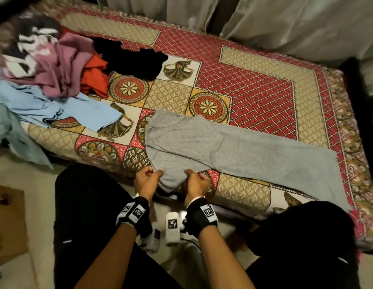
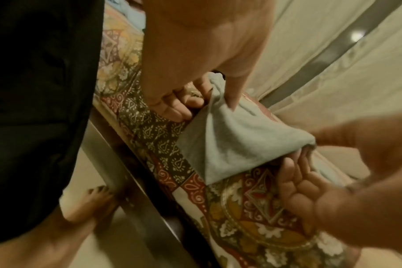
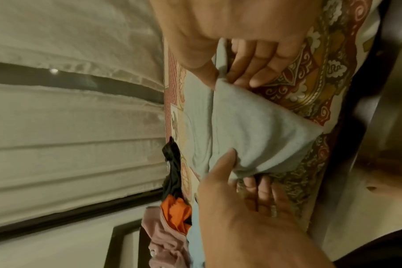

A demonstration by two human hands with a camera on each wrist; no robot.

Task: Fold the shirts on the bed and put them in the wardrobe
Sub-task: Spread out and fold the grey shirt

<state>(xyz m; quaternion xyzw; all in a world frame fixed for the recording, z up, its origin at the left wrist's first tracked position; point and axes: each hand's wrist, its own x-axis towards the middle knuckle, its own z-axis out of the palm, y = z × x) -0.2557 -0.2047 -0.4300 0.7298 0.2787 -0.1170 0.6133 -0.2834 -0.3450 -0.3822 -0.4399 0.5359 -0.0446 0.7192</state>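
Grey shirt (image 1: 212, 142) sleeve at the bed (image 1: 264, 80) edge, pinched by both: left hand (image 1: 147, 181) and right hand (image 1: 195, 183), thumbs on top.

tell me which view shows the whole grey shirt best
The head view: the grey shirt lies spread along the bed from collar to hem. The wrist views show only its near sleeve, pinched by the left hand and right hand.

Your grey shirt (image 1: 233, 149) lay flat along the bed's (image 1: 264, 84) near edge, folded lengthwise, one sleeve overhanging. Unfolded shirts were piled at the far-left corner: mauve (image 1: 64, 65), orange (image 1: 96, 74), black (image 1: 135, 61), light blue (image 1: 56, 107).
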